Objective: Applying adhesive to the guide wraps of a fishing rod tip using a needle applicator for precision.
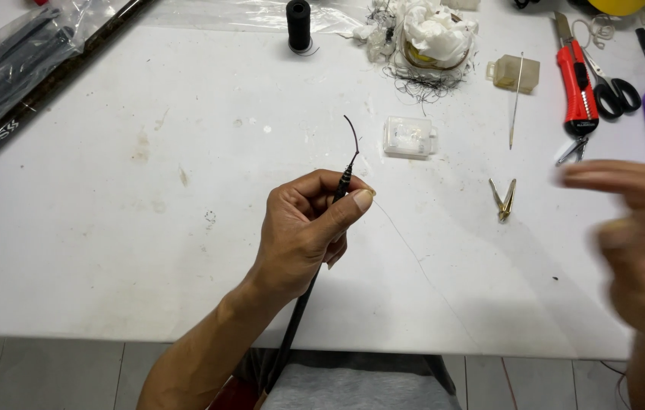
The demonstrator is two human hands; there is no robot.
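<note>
Rod, thin and black, runs from lower centre of frame up through left hand; grip pinching it near tip, curved end poking out above thumb. Right hand blurred at right edge over white bench; its grip cannot tell.

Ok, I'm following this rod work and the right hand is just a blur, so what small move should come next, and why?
Probably bring the right hand back to the rod tip. The left hand pinches the rod upright with its thin end free, while the right hand is off to the side, apparently empty.
</note>
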